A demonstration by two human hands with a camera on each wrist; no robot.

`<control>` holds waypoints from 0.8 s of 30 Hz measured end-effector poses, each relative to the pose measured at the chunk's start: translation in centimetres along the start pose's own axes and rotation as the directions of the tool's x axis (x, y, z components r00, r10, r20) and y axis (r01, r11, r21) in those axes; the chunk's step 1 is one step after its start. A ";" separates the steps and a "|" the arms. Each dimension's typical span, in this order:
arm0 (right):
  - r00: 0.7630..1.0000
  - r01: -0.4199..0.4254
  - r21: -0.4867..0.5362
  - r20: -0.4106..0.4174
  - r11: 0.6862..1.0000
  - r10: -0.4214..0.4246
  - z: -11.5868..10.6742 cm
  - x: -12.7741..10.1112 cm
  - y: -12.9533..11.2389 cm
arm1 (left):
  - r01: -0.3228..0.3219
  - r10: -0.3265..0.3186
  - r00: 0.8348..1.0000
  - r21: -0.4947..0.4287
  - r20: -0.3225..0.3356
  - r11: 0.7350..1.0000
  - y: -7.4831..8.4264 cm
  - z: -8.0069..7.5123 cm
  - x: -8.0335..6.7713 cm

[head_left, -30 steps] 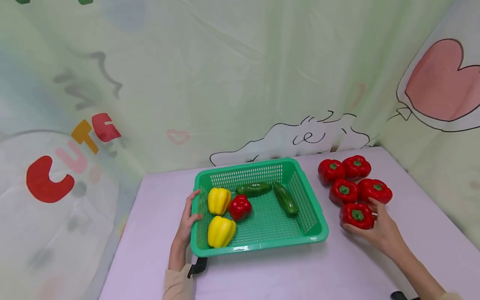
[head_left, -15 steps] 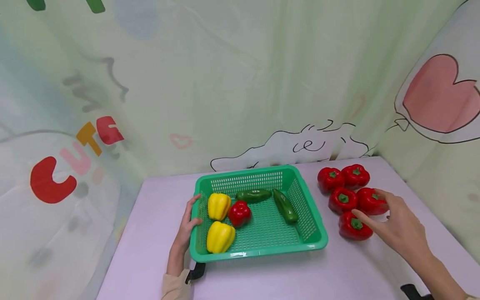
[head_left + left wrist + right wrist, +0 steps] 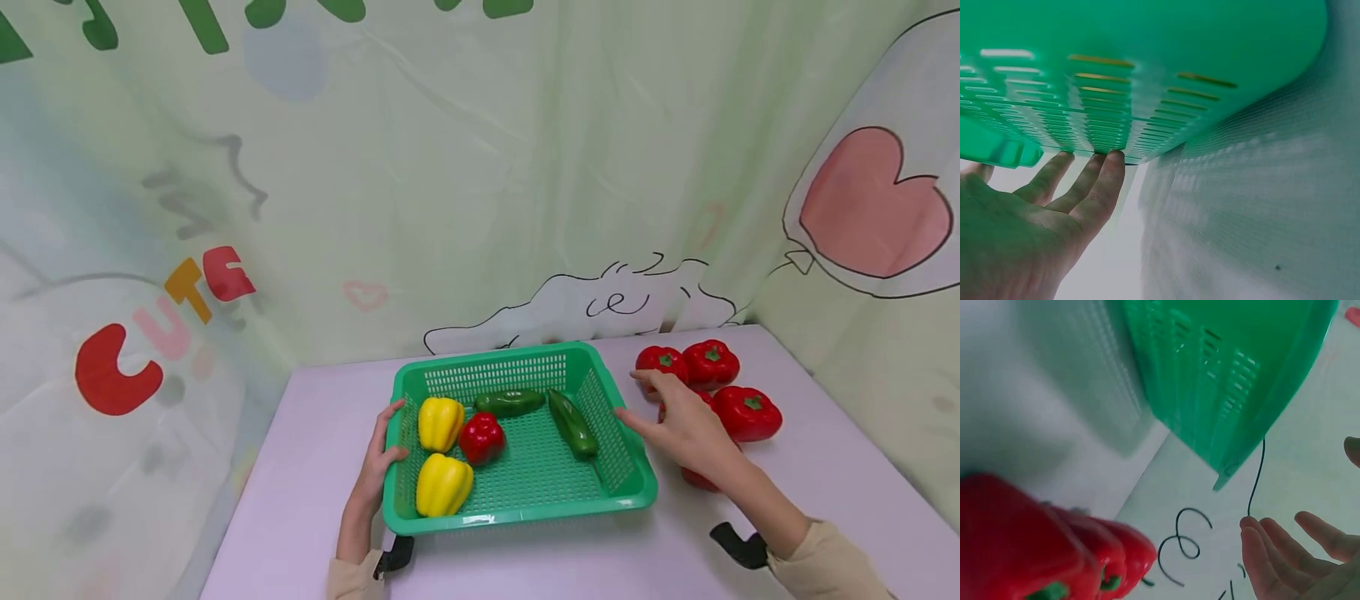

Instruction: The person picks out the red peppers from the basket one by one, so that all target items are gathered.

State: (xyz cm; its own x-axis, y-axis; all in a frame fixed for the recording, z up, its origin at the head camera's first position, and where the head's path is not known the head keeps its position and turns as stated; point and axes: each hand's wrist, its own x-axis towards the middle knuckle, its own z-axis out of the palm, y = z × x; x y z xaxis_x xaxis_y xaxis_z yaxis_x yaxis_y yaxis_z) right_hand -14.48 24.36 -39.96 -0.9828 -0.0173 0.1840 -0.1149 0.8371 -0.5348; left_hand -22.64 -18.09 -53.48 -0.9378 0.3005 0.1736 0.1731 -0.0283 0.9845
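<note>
In the head view a green plastic basket (image 3: 525, 518) holds two yellow bell peppers (image 3: 444, 485), one red bell pepper (image 3: 482, 439) and two long green peppers (image 3: 572, 425). My left hand (image 3: 371, 467) grips its left rim, thumb hooked over the edge; the left wrist view shows fingertips (image 3: 1113, 164) against the slotted wall. My right hand (image 3: 690, 429) holds nothing and hovers by the basket's right rim, thumb and fingers spread apart. Beneath and beyond it lie several red bell peppers (image 3: 747, 414), the nearer ones partly hidden by the hand.
The table (image 3: 300, 483) has a pale lilac cover. A printed curtain (image 3: 480, 208) hangs behind it and along both sides. Black straps (image 3: 738, 546) show at both wrists. In the right wrist view, red peppers (image 3: 1016, 544) sit beside the basket's shadow.
My right hand has left the red bell peppers it was touching and moved left toward the basket's right rim. The left hand keeps its grip. The head view has tilted up slightly.
</note>
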 end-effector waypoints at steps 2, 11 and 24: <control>1.000 0.010 0.018 0.028 1.000 -0.010 0.5 0.4 -0.3 | 0.002 -0.002 1.000 0.000 -0.010 1.000 -0.1 0.1 -0.1; 0.993 0.032 0.075 0.115 0.997 -0.040 2.6 1.7 -2.4 | 0.007 -0.007 1.000 0.007 -0.008 1.000 -0.3 0.2 -0.5; 0.971 0.123 0.123 0.192 0.985 -0.145 2.3 4.9 -7.5 | -0.008 0.008 1.000 0.003 0.006 1.000 0.2 0.1 0.1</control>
State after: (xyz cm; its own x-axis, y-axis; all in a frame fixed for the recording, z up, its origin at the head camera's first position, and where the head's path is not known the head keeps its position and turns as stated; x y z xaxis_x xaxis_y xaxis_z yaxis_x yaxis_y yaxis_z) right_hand -18.77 16.75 -36.93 -0.9649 -0.2435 0.0981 -0.2520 0.7548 -0.6056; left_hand -22.69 -18.00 -53.29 -0.9346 0.3060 0.1814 0.1816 -0.0280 0.9830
